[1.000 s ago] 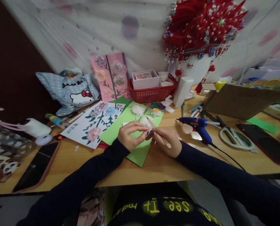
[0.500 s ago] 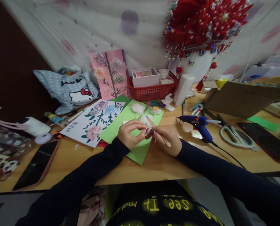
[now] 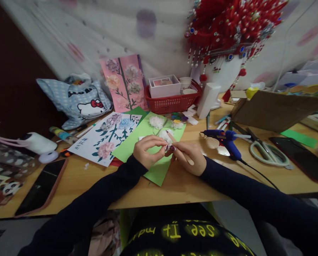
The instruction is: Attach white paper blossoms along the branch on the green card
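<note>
A single head-worn camera supplies the view, set at the wearer's eye level above the near edge of the desk (image 3: 185,190). It faces forward and tilts down, with the dark shirt front (image 3: 185,231) at the bottom centre and both sleeves entering from the lower corners. Range to the left hand (image 3: 149,151) and right hand (image 3: 191,156) is about arm's reach; both sit near mid-frame, small against a wide field. The desk crosses the full width, its surface seen obliquely from above. The curtain (image 3: 108,28) stands beyond, upright, and the red headdress (image 3: 236,28) is cut by the top border.
</note>
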Demonstrator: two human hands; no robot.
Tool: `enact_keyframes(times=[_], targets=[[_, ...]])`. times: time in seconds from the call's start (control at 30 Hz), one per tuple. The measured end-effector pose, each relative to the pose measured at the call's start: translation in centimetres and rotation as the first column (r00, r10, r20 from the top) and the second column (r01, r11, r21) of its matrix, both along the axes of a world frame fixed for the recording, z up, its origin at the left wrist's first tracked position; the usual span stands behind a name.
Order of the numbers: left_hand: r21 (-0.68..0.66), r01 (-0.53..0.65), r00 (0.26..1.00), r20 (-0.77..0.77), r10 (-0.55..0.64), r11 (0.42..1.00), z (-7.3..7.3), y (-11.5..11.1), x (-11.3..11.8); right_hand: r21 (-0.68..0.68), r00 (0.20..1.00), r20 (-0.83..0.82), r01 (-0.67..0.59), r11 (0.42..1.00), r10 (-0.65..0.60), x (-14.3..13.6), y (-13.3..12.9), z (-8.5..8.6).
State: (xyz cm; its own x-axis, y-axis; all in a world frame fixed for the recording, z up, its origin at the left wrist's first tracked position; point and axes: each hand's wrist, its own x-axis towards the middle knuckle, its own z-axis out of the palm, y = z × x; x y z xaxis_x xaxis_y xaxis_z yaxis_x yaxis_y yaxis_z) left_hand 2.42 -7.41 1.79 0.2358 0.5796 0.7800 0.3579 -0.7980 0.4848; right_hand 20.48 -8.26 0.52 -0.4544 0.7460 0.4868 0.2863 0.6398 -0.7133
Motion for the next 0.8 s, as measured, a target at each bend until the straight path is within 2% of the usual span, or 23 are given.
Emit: enact_keyframes(times=[0.43, 0.6, 0.8], targets=[[-0.064, 0.004, 1.000, 0.026, -0.002, 0.998, 0.2, -0.2, 0.0, -0.020, 1.000, 0.003, 0.011, 1.000, -0.011, 0.0, -0.2, 0.4], [-0.203, -0.007, 0.994, 0.104, 0.029, 0.979, -0.1, 0.2, -0.2, -0.018, 0.999, -0.002, 0.032, 0.999, -0.032, -0.1, -0.3, 0.5], [-0.375, 0.048, 0.965, 0.258, 0.055, 0.926, -0.4, 1.3, -0.9, -0.034, 0.996, -0.026, 0.082, 0.996, -0.083, -0.2, -0.2, 0.4]])
